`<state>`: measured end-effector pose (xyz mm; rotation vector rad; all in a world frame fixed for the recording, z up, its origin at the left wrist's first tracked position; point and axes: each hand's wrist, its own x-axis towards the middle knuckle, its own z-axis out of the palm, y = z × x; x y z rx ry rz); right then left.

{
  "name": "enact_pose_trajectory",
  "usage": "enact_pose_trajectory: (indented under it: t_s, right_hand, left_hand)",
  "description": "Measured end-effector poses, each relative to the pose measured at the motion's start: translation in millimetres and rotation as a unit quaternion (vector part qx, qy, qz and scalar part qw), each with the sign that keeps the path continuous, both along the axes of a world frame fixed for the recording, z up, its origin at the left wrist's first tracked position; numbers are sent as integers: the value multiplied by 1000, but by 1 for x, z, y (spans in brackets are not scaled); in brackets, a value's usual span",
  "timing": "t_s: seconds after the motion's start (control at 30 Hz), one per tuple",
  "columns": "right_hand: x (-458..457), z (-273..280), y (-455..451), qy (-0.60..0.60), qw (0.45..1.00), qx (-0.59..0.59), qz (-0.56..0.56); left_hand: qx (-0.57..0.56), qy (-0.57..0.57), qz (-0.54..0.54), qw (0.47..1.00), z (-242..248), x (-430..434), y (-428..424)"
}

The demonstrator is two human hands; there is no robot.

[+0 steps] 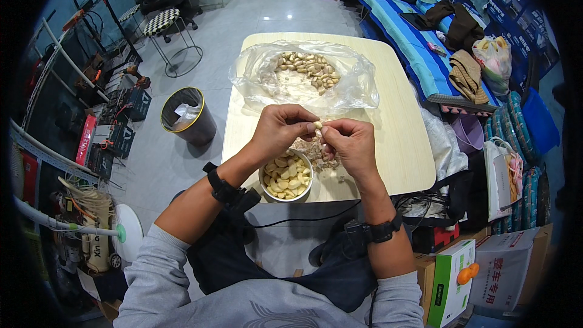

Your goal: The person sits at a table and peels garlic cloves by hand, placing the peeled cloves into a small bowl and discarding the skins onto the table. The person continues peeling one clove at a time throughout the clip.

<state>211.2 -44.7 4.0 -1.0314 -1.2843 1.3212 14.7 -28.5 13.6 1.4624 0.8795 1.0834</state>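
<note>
Between the fingertips of my left hand and my right hand is one small pale garlic clove. Both hands pinch it above the middle of a light wood-grain table. Below my left wrist stands a round white bowl with many peeled garlic cloves. Loose garlic skins lie on the tabletop under and beside my right hand, which partly hides them. Beyond the hands, an opened clear plastic bag is spread out, with many unpeeled cloves inside it.
A dark waste bin with a yellow rim stands on the floor left of the table. A bed with blue striped bedding runs along the right. A checkered stool is farther back. Cardboard boxes stand at my right.
</note>
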Motion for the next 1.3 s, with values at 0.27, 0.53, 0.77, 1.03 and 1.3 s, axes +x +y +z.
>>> enact_pose_trajectory:
  t_s: [0.27,0.53,0.77,1.03,1.3]
  right_hand:
    - [0,4,1,-2,1000,-2,7]
    - [1,2,4,3,999,-3,-40]
    - [3,-12,9,-114,981,99,-122]
    - [1,-11,9,-215,969,58,-109]
    - [-7,-7,2,-136,981,116,-75]
  left_hand:
    - [-103,-75,-76,989,1,-5,5]
    - [-156,-115,-107,975,-8,-5,10]
    - [-231,-188,-89,950,-9,-7,12]
    - [-181,-164,-50,969,-13,-7,14]
    - [-135,-126,-8,983,-7,-4,7]
